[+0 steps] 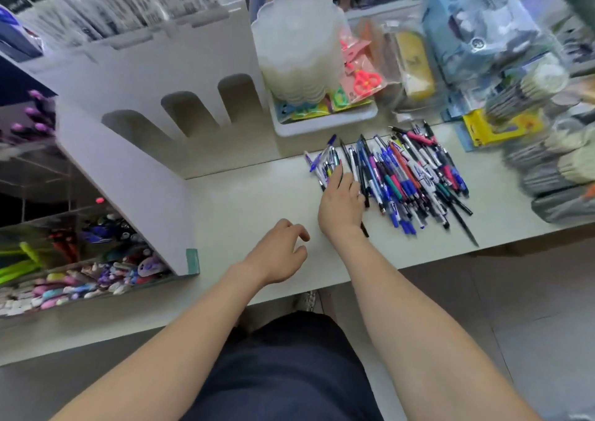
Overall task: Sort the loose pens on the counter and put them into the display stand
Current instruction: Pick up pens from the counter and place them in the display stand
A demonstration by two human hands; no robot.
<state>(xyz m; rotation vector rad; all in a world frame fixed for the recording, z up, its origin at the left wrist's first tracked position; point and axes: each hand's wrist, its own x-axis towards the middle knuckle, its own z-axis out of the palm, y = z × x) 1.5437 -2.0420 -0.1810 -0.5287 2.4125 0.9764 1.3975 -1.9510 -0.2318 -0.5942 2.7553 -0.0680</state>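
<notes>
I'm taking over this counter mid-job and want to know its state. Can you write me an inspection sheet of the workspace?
Surface: white counter, with a bare patch in front of the hands.
Job's things: loose pens piled on the right; display stand on the left, its clear bins holding pens.
Clutter: stacked white tubs in a tray; bagged goods behind the pile.
Hands: right hand reaches onto the pile's left edge, grip unclear; left hand loosely curled, holding nothing.
Cables: nothing seen.
Surroundings: tiled floor below the counter.
</notes>
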